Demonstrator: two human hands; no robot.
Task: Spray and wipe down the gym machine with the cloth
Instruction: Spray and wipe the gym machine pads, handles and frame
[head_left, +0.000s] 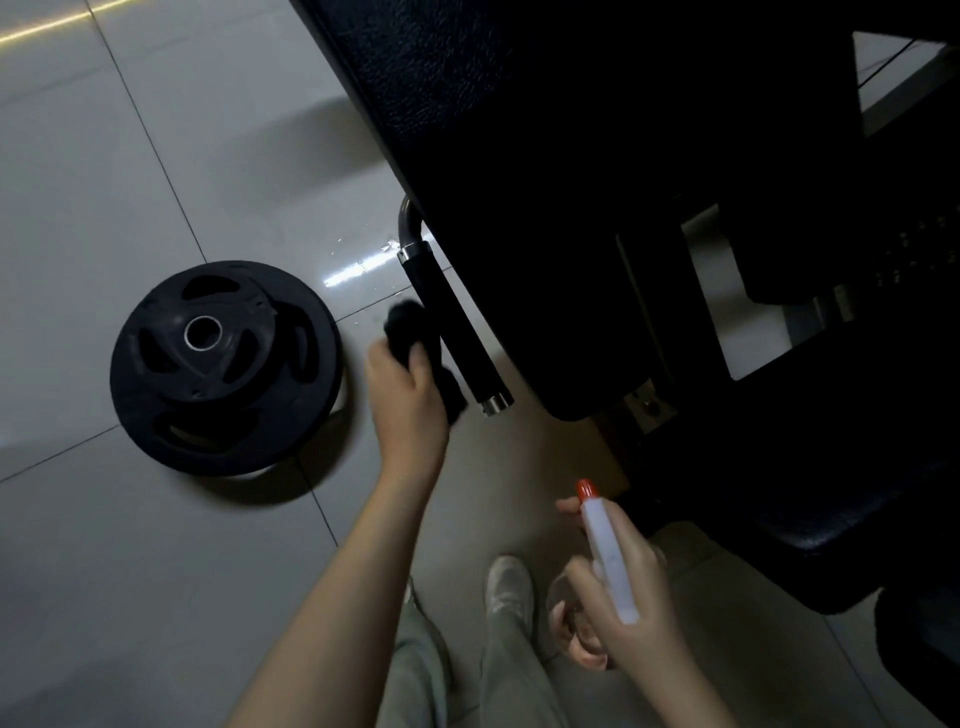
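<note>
Left hand (402, 387) was curled round a bunched dark cloth (415, 332), thumb on top, pressing it against the side of the machine's black handle (460, 332). My read: this was the wipe on the grip, with the cloth wadded so it wraps the round bar. The handle hung just below the edge of the black pad (493, 119). Right hand (631, 597) was wrapped round the white spray bottle (608, 551), one fingertip up by the red nozzle, held low near the body and well apart from the handle. It looked parked but ready, nozzle facing the machine. Weight plates (223, 364) were stacked on the tile floor (104, 182) beside the left hand, out of the wiping path. Wet specks showed on the tile near the top of the handle, probably overspray.
</note>
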